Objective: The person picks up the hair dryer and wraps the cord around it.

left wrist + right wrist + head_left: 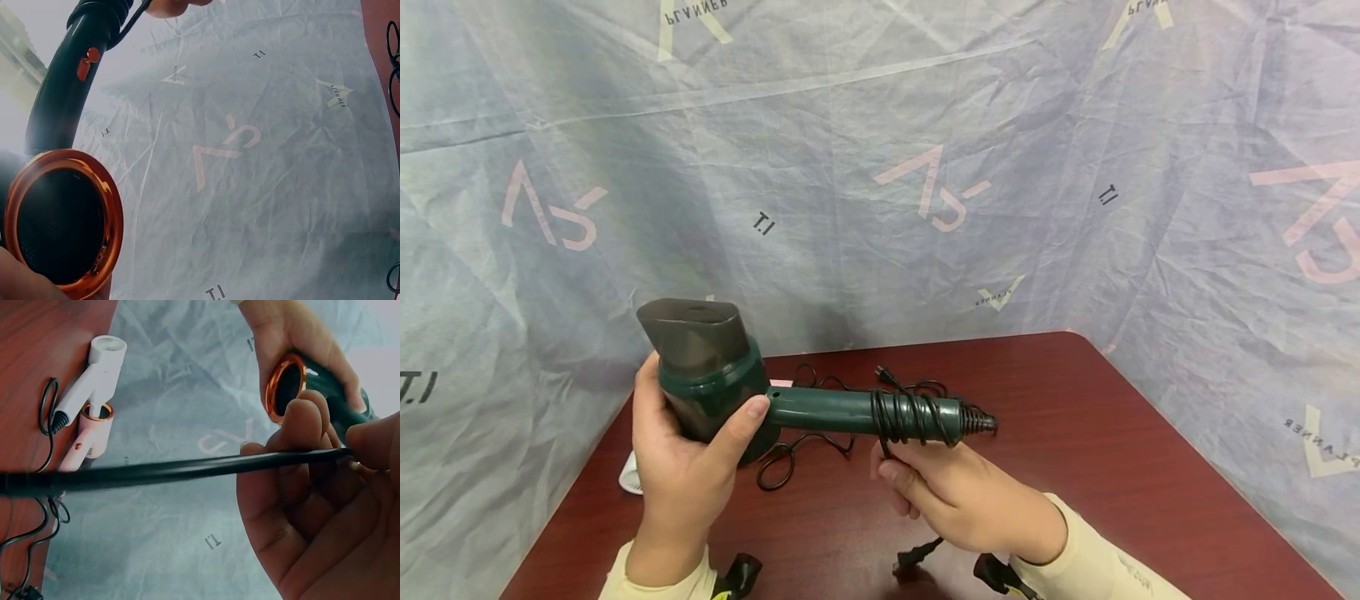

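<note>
Nearest, the right hand pinches a black cord between thumb and fingers, under the handle of a dark green hair dryer; a plug shows just below that hand, over the table. The left hand grips the dryer's round body, thumb laid along its side near the handle, so the dryer is held up above the tabletop, handle toward the right hand. The head view shows the cord wound in loose loops round the handle's end; the left wrist view alone gives the copper-coloured switch and the full copper ring around the dark round opening. The right wrist view reveals what the dryer mostly hides from the head: a white hair dryer with a perforated round end and a pink hair dryer with a copper rim, lying together on the table. The green casing is smooth and glossy, its nozzle smoky and flattened; the tabletop is reddish-brown with fine grain and a rounded corner. Farthest, a creased grey-blue cloth printed with pink and pale-yellow marks hangs behind.
</note>
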### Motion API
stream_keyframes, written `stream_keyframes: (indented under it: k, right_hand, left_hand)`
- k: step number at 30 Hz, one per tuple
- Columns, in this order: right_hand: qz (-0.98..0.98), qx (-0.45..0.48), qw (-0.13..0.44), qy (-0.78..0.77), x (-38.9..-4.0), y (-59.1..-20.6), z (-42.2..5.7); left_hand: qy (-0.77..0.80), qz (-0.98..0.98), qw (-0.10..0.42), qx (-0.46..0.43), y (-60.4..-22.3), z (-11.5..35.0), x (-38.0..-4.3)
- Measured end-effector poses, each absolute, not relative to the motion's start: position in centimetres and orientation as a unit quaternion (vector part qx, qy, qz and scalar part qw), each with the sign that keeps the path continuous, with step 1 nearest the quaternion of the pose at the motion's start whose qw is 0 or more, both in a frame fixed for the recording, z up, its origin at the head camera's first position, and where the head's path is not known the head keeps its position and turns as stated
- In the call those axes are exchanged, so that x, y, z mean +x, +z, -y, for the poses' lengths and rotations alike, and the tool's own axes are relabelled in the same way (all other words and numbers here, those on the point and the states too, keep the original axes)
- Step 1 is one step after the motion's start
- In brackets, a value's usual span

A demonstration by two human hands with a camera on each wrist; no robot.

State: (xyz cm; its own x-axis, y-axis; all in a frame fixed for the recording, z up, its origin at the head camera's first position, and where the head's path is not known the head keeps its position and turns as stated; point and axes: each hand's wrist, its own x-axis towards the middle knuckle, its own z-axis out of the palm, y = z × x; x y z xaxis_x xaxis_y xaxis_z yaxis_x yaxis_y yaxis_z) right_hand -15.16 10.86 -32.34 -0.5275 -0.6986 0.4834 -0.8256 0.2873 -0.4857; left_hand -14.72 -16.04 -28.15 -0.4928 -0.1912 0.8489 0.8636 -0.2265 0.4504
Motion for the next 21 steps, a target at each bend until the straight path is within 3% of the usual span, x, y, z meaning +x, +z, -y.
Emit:
stream_keyframes:
  k: [13,21]
  right_hand:
    - [0.784,0.513,0.169,0.305,-14.1,-31.6,-10.4]
    - [0.78,0.5,0.178,0.333,-13.5,-31.3,-10.3]
  left_hand:
    - [-0.682,0.526,0.418,-0.291,-27.6,15.8,-14.5]
    - [-0.655,0.532,0.443,-0.303,-28.0,15.6,-14.8]
